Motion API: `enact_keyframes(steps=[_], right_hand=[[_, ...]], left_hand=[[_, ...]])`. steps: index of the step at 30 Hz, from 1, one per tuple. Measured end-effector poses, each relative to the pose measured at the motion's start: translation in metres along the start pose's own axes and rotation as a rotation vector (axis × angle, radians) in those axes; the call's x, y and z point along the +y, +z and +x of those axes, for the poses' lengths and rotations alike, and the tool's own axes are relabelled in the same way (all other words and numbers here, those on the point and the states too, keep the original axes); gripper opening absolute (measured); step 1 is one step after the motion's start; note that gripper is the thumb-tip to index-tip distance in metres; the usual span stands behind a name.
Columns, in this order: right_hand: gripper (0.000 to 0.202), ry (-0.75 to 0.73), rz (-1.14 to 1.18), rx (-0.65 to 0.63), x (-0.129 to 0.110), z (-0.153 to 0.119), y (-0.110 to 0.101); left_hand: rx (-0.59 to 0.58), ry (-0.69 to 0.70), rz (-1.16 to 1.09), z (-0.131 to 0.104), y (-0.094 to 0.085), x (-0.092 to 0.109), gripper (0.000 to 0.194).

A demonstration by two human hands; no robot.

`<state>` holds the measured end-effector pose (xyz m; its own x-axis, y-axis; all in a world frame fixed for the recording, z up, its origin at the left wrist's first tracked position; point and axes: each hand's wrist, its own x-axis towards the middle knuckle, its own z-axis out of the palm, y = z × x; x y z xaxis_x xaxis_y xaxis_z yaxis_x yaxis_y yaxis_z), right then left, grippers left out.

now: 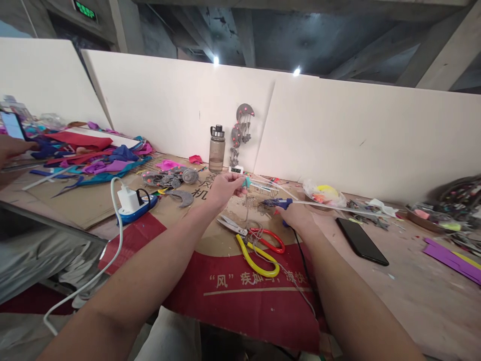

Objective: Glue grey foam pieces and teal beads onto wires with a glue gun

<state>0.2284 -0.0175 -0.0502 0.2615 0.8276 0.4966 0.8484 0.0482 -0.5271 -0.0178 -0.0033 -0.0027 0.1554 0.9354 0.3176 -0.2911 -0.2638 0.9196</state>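
Observation:
My left hand [226, 187] is closed in a pinch on a small teal piece [247, 182] above the cardboard. My right hand [297, 216] is wrapped round a blue glue gun [284, 203], its nozzle pointing left. A long white glue stick [330, 205] sticks out of its back. Below both hands lie scissors [240, 232] with one red and one yellow handle, blades parted. Grey cord [259, 245] runs over them and down the red-printed cardboard [240, 306]. A grey felt crescent [183, 197] rests left of my left hand.
A water bottle [217, 151] and a grey moon hanging decoration [245, 111] stand by the white partition [158, 100]. A blue power strip [137, 209] sits left, a black phone [361, 241] right. Coloured fabric scraps [88, 145] lie near another person's hand [15, 148].

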Motion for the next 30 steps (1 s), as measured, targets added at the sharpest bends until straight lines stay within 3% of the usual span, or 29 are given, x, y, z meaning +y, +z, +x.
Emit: enact_keyframes(steps=[2,4,7,10,12,16,21,30], right_hand=[[0.041,0.099,-0.152,-0.009,-0.013,-0.001,-0.009],[0.03,0.03,-0.083,0.019,-0.033,-0.005,-0.014],[0.02,-0.042,0.445,-0.025,-0.068,-0.018,-0.01],[0.036,0.038,1.024,-0.289,-0.096,-0.034,0.001],[0.042,0.123,1.152,-0.376,-0.106,-0.042,0.005],[0.04,0.09,1.003,-0.228,-0.108,-0.045,0.0],[0.021,-0.035,0.774,-0.042,-0.106,-0.044,-0.005],[0.031,0.099,0.864,-0.032,-0.104,-0.041,0.004]], left_hand=[[-0.007,0.032,0.039,0.0,0.0,-0.004,0.013],[-0.008,0.076,0.103,0.0,0.001,-0.008,0.013],[-0.028,0.147,0.216,-0.003,0.003,-0.01,0.014],[-0.048,0.204,0.32,-0.008,0.007,-0.008,0.013],[-0.018,0.232,0.382,-0.01,0.009,-0.006,0.013],[0.05,0.233,0.449,-0.012,0.009,-0.003,0.014],[-0.012,0.125,0.37,-0.013,0.013,-0.003,0.016],[-0.104,0.101,0.261,-0.017,0.018,-0.005,0.017]])
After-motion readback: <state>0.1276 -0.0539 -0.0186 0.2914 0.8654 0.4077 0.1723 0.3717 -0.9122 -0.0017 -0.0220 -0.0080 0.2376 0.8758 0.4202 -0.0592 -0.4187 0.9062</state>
